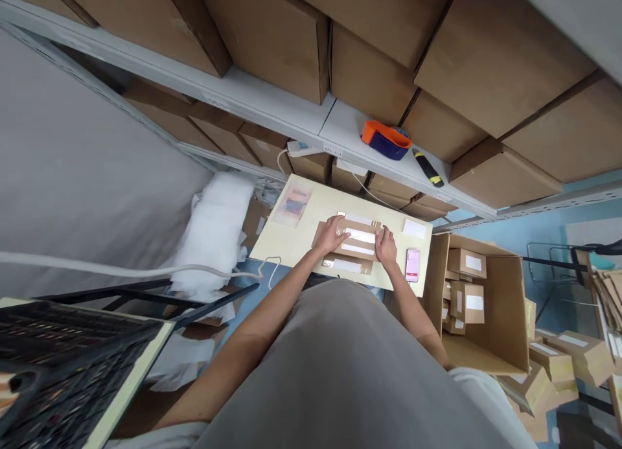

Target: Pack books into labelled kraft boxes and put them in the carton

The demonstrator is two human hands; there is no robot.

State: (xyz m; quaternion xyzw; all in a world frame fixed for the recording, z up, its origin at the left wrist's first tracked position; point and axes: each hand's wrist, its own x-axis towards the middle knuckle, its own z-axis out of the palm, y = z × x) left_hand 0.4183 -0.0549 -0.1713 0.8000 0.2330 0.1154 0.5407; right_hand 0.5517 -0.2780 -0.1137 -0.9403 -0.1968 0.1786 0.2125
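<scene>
A small brown cardboard box (362,226) with shiny white strips on it lies on the pale yellow table (318,199). My left hand (329,235) grips its left end, thumb over the top face. At the right end, my right hand (385,245) is wrapped round the corner, its fingers bent over the far edge. Closer to my body, another piece of brown cardboard (347,265) with a white label and clear tape shows; I cannot tell whether it is a separate box. A phone (413,265) with a lit pinkish screen lies right of my right hand.
Above the table, a metal shelf (276,89) carries large cartons, an orange and blue tape dispenser (386,140) and a yellow and black utility knife (428,168). An open carton (505,313) with small labelled boxes stands at right. White wrapping (214,222) and a black crate (63,365) are at left.
</scene>
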